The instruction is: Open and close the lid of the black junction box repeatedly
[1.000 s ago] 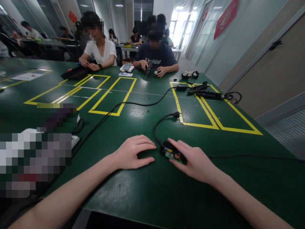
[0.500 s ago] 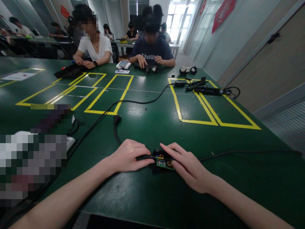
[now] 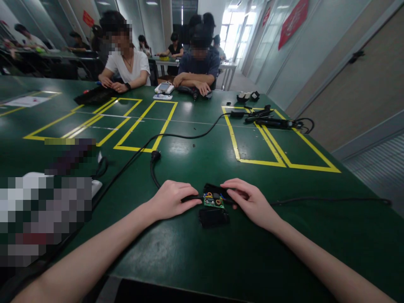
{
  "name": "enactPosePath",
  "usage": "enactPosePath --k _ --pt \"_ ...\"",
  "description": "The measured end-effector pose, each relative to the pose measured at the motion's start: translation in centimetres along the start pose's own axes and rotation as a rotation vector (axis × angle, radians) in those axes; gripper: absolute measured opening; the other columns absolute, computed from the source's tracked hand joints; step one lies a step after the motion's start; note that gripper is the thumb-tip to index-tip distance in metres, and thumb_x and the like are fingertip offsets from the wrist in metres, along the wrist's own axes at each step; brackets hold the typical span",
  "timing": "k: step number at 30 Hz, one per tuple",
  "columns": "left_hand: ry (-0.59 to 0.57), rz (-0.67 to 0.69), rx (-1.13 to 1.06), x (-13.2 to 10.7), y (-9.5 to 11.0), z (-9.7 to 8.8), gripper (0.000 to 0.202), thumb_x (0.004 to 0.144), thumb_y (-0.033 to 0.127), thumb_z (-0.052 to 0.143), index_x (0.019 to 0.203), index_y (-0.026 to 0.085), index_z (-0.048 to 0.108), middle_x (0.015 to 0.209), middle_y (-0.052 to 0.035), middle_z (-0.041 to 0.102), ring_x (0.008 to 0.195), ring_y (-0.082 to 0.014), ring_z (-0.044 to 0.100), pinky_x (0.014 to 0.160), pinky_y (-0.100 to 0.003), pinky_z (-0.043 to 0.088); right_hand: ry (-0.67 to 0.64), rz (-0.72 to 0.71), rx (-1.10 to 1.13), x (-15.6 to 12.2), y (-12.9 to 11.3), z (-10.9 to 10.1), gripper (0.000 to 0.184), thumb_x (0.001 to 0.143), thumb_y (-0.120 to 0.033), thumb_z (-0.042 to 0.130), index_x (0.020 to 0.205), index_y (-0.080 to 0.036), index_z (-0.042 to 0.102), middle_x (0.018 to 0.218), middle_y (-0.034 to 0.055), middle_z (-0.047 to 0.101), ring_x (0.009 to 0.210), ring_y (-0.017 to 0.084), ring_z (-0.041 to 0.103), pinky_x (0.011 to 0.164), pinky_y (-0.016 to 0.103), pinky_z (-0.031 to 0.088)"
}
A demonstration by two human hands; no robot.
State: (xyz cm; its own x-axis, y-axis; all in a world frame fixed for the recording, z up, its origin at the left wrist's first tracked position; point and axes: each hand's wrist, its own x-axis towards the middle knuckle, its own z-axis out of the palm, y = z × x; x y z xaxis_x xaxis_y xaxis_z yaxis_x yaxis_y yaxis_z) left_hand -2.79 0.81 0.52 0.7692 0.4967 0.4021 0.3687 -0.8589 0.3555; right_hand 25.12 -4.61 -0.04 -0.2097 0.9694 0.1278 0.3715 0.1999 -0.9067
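A small green circuit board (image 3: 213,200) with copper coils lies in an opened black adapter shell (image 3: 212,188) on the green table (image 3: 202,248). My left hand (image 3: 172,200) is closed on the black cable end at the board's left side. At the board's right end, my right hand (image 3: 249,202) pinches the shell. A black cover half (image 3: 213,217) lies loose just in front of the board. The cable runs left to a plug (image 3: 154,156), and another cord (image 3: 328,200) leads off to the right.
Yellow tape rectangles (image 3: 147,126) mark the table. A long black cable (image 3: 176,136) crosses the middle. Black tools and adapters (image 3: 268,120) lie far right. A white power strip (image 3: 94,185) sits at left. Two people sit across the table, working with their own hands.
The adapter came apart: the black cover half now lies in front of the board. Both hands closed in around the board. Earlier the plug end swung from right to left.
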Motion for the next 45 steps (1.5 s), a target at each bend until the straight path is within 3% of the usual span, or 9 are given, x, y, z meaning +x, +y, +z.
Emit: enactPosePath --k 4,10,18,21,24,28,34,40,45 --pt "-0.028 -0.016 -0.021 0.07 -0.19 -0.12 0.035 0.108 0.042 0.052 0.097 0.017 0.073 0.078 -0.0021 0.073 0.067 -0.0130 0.068 0.060 -0.022 0.044 -0.004 -0.142 -0.156 0.03 -0.38 -0.24 0.024 0.098 -0.034 0.063 0.113 -0.023 0.077 0.118 0.0103 0.071 0.072 0.015 0.066 0.055 0.026 0.056" --pt "0.007 0.037 -0.052 0.09 -0.12 -0.18 0.031 0.108 0.039 0.053 0.101 0.016 0.072 0.081 -0.0031 0.073 0.067 -0.0134 0.068 0.060 -0.023 0.043 -0.057 -0.293 -0.190 -0.04 -0.68 -0.60 0.021 0.100 -0.029 0.062 0.114 -0.022 0.075 0.118 0.0110 0.072 0.100 0.022 0.071 0.071 0.030 0.062" --pt "-0.066 -0.023 -0.083 -0.02 0.02 -0.17 0.021 0.098 0.036 0.066 0.107 0.018 0.071 0.088 -0.0022 0.073 0.072 -0.0138 0.069 0.063 -0.023 0.047 -0.125 -0.443 -0.342 -0.34 -0.04 -0.61 0.038 0.094 -0.024 0.068 0.131 -0.022 0.067 0.127 0.0125 0.071 0.115 0.026 0.071 0.099 0.041 0.060" --pt "-0.068 -0.034 -0.083 -0.04 0.02 -0.08 0.017 0.097 0.032 0.065 0.107 0.019 0.072 0.087 -0.0014 0.073 0.070 -0.0131 0.068 0.061 -0.023 0.046 -0.073 -0.490 -0.400 -0.31 0.18 -0.45 0.034 0.094 -0.021 0.067 0.128 -0.022 0.069 0.122 0.0122 0.072 0.111 0.025 0.071 0.095 0.039 0.061" --pt "-0.060 -0.049 -0.072 0.01 -0.07 0.08 0.015 0.099 0.026 0.061 0.105 0.019 0.072 0.086 -0.0013 0.074 0.070 -0.0132 0.069 0.061 -0.022 0.046 -0.018 -0.472 -0.437 -0.23 0.21 -0.32 0.027 0.096 -0.021 0.063 0.122 -0.021 0.071 0.108 0.0105 0.072 0.094 0.021 0.073 0.078 0.032 0.062" --pt "-0.066 -0.090 -0.056 0.09 -0.22 0.30 0.016 0.100 0.027 0.060 0.105 0.019 0.072 0.090 -0.0024 0.076 0.073 -0.0142 0.071 0.065 -0.023 0.048 -0.017 -0.442 -0.491 -0.13 0.18 -0.25 0.016 0.101 -0.025 0.060 0.108 -0.019 0.073 0.085 0.0053 0.072 0.070 0.016 0.069 0.059 0.025 0.054" --pt "-0.099 -0.153 0.000 0.09 -0.43 0.53 0.016 0.099 0.028 0.062 0.107 0.021 0.073 0.089 -0.0023 0.079 0.074 -0.0162 0.074 0.067 -0.023 0.051 0.021 -0.607 -0.487 0.20 0.24 -0.26 0.020 0.105 -0.026 0.057 0.109 -0.018 0.074 0.083 0.0060 0.073 0.070 0.016 0.068 0.060 0.026 0.053" --pt "-0.142 -0.209 0.100 0.30 -0.47 0.21 0.023 0.093 0.023 0.064 0.115 0.023 0.071 0.090 -0.0009 0.080 0.075 -0.0182 0.075 0.066 -0.024 0.051 -0.084 -0.519 -0.519 0.26 0.01 -0.10 0.021 0.105 -0.028 0.054 0.105 -0.019 0.073 0.084 0.0060 0.072 0.072 0.018 0.068 0.062 0.028 0.052" --pt "-0.148 -0.239 0.111 0.57 -0.12 -0.05 0.028 0.094 0.035 0.065 0.119 0.023 0.070 0.087 -0.0016 0.079 0.069 -0.0192 0.074 0.063 -0.026 0.051 -0.114 -0.479 -0.541 0.11 -0.27 -0.11 0.021 0.099 -0.038 0.063 0.106 -0.019 0.070 0.088 0.0060 0.070 0.075 0.018 0.068 0.065 0.028 0.052"
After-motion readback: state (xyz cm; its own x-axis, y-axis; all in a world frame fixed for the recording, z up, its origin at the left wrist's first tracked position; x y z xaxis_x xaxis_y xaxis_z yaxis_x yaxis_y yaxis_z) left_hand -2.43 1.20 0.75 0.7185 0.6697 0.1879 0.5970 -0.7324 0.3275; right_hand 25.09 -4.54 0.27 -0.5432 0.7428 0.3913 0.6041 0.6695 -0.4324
